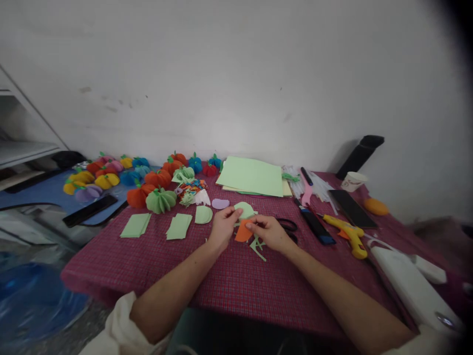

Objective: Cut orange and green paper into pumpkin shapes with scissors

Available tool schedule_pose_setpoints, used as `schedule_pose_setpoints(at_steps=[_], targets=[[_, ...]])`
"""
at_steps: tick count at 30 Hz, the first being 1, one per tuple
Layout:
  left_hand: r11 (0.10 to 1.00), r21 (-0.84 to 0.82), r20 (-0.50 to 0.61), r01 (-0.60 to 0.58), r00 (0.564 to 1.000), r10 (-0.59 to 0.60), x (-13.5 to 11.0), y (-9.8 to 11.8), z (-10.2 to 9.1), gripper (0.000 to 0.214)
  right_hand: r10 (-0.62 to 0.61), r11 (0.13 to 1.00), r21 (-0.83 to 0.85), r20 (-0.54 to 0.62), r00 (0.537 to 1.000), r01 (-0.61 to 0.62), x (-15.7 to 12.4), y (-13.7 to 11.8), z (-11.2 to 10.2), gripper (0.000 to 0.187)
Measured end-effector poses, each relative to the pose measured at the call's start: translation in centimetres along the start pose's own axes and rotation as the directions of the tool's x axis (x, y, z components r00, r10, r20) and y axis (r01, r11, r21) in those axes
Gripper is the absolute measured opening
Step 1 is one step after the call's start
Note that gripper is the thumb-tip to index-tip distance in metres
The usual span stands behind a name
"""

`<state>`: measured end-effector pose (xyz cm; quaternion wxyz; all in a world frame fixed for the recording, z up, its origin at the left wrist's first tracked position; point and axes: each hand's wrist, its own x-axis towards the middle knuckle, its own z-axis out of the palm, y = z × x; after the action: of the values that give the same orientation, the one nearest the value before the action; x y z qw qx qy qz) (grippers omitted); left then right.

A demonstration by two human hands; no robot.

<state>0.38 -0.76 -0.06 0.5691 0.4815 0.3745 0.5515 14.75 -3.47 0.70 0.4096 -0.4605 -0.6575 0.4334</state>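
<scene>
My left hand (223,226) pinches a pale green paper piece with a rounded top (244,209) over the middle of the table. The fingers of my right hand (271,230) are closed on a small orange paper piece (243,232), just below the green one. Thin green paper offcuts (258,249) lie under my right hand. Black-handled scissors (287,225) are partly hidden behind that hand. To the left of my left hand are a stack of rounded green pieces (203,215), a purple rounded piece (220,203) and two stacks of green rectangles (179,227).
Several paper pumpkins (158,178) crowd the back left. Large green sheets (253,176) lie by the wall. On the right are a utility knife (317,226), yellow glue gun (349,235), dark phone-like slab (351,208), paper cup (354,181) and white power bank-like box (410,286).
</scene>
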Motion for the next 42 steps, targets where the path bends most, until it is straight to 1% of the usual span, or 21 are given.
schedule_pose_setpoints(at_steps=[3, 6, 8, 10, 12, 13, 14, 15, 16, 18, 21, 24, 28, 31, 33, 34, 37, 38, 39, 40, 42], targets=[[0.999, 0.026, -0.031, -0.024, 0.999, 0.025, 0.3, 0.1, -0.4, 0.028, 0.002, 1.000, 0.020, 0.053, 0.999, -0.003, 0.0, 0.2, 0.2, 0.025], [0.998, 0.047, -0.078, -0.031, 0.996, 0.035, 0.8, 1.3, -1.8, 0.025, -0.012, 1.000, 0.018, 0.080, 0.997, 0.010, 0.0, 0.7, 0.5, 0.025], [0.996, 0.094, -0.100, -0.008, 0.995, 0.017, 1.3, 2.7, -3.6, 0.026, -0.008, 1.000, -0.001, 0.059, 0.998, 0.008, 0.1, 1.1, 0.6, 0.027], [0.981, 0.193, -0.183, 0.001, 0.983, 0.035, 1.9, 4.3, -6.0, 0.028, -0.002, 1.000, -0.021, 0.029, 1.000, 0.003, 0.2, 1.6, 0.6, 0.028], [0.959, 0.283, -0.285, 0.001, 0.955, 0.084, 2.5, 5.5, -8.7, 0.037, -0.001, 0.999, -0.040, 0.011, 1.000, 0.002, 0.4, 2.1, 0.6, 0.028], [0.934, 0.356, -0.318, 0.023, 0.943, 0.098, 2.7, 5.8, -9.9, 0.039, -0.004, 0.999, -0.052, 0.007, 1.000, 0.005, 0.4, 2.3, 0.6, 0.028], [0.890, 0.451, -0.331, 0.071, 0.939, 0.093, 2.9, 5.9, -11.0, 0.039, -0.008, 0.998, -0.065, 0.008, 1.000, 0.008, 0.5, 2.5, 0.7, 0.027], [0.809, 0.574, -0.319, 0.126, 0.945, 0.079, 3.0, 5.8, -11.9, 0.036, -0.011, 0.997, -0.077, 0.014, 1.000, 0.012, 0.5, 2.7, 0.7, 0.026], [0.690, 0.708, -0.264, 0.151, 0.963, 0.059, 3.1, 5.5, -12.7, 0.033, -0.013, 0.996, -0.088, 0.023, 1.000, 0.015, 0.5, 2.8, 0.8, 0.025], [0.618, 0.770, -0.239, 0.158, 0.970, 0.050, 3.1, 4.4, -13.6, 0.028, -0.013, 0.995, -0.101, 0.049, 0.999, 0.018, 0.4, 2.9, 0.9, 0.024], [0.533, 0.831, -0.233, 0.158, 0.970, 0.075, 3.4, 2.7, -13.9, 0.027, -0.006, 0.993, -0.116, 0.085, 0.996, 0.016, 0.3, 2.8, 0.9, 0.024], [0.440, 0.884, -0.220, 0.159, 0.971, 0.091, 3.8, 1.8, -13.6, 0.026, -0.002, 0.990, -0.137, 0.096, 0.995, 0.015, 0.2, 2.6, 0.8, 0.024], [0.324, 0.936, -0.188, 0.140, 0.975, 0.121, 3.8, 1.7, -12.8, 0.028, -0.001, 0.990, -0.140, 0.090, 0.996, 0.013, 0.2, 2.6, 0.8, 0.023], [0.265, 0.954, -0.184, 0.143, 0.974, 0.135, 3.4, 2.0, -12.1, 0.031, 0.006, 0.994, -0.108, 0.081, 0.997, 0.002, 0.3, 2.5, 0.9, 0.023], [0.205, 0.968, -0.178, 0.148, 0.974, 0.139, 3.0, 2.4, -11.7, 0.034, 0.013, 0.997, -0.074, 0.067, 0.998, -0.008, 0.3, 2.4, 0.9, 0.024], [0.154, 0.977, -0.168, 0.145, 0.975, 0.146, 2.7, 2.6, -11.5, 0.037, 0.018, 0.998, -0.054, 0.060, 0.998, -0.015, 0.4, 2.2, 0.8, 0.025], [-0.047, 0.993, -0.099, 0.110, 0.978, 0.185, 1.5, 3.4, -11.1, 0.045, 0.037, 0.999, 0.007, 0.068, 0.997, -0.038, 0.1, 1.3, 0.6, 0.027], [-0.104, 0.990, -0.074, 0.095, 0.980, 0.186, 1.1, 3.7, -11.0, 0.047, 0.043, 0.998, 0.031, 0.102, 0.994, -0.047, -0.1, 0.9, 0.6, 0.028], [-0.150, 0.985, -0.056, 0.083, 0.983, 0.174, 0.7, 3.9, -11.0, 0.049, 0.049, 0.997, 0.054, 0.164, 0.985, -0.059, -0.3, 0.5, 0.6, 0.028], [-0.188, 0.980, -0.033, 0.063, 0.987, 0.155, 0.3, 4.1, -11.0, 0.051, 0.053, 0.995, 0.073, 0.262, 0.964, -0.075, -0.7, 0.2, 0.7, 0.027], [-0.235, 0.972, 0.008, 0.019, 0.993, 0.114, -0.3, 4.3, -10.9, 0.050, 0.052, 0.995, 0.047, 0.458, 0.887, -0.083, -1.3, -0.3, 1.0, 0.026]])
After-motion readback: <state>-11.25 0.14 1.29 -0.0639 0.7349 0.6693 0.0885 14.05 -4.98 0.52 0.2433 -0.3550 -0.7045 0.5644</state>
